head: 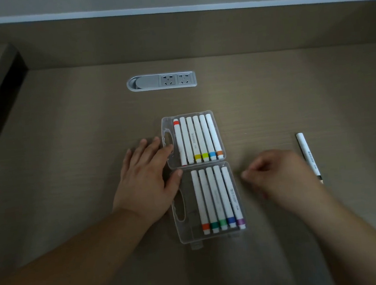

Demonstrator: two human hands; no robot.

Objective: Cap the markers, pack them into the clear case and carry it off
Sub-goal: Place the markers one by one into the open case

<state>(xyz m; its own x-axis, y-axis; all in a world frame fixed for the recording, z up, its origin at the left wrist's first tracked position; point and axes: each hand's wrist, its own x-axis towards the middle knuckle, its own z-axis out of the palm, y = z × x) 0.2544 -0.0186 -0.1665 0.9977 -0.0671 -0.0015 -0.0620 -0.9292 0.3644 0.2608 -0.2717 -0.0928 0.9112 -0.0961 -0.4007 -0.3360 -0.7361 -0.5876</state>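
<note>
Still loose: one marker (308, 156) beside the right hand (281, 175), toward the worktop's right edge.
It lies lengthwise front-to-back, outside the open clear case (179, 234); right fingers loosely curled, blurred, seemingly empty; left hand (145, 180) spread flat against the case.

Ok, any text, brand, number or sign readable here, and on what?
None can be read.
Loose marker: blue print along the barrel, too blurred to read.
Markers in the case: faint print on some barrels, too small to read.
Desk socket panel: no lettering visible.
</note>
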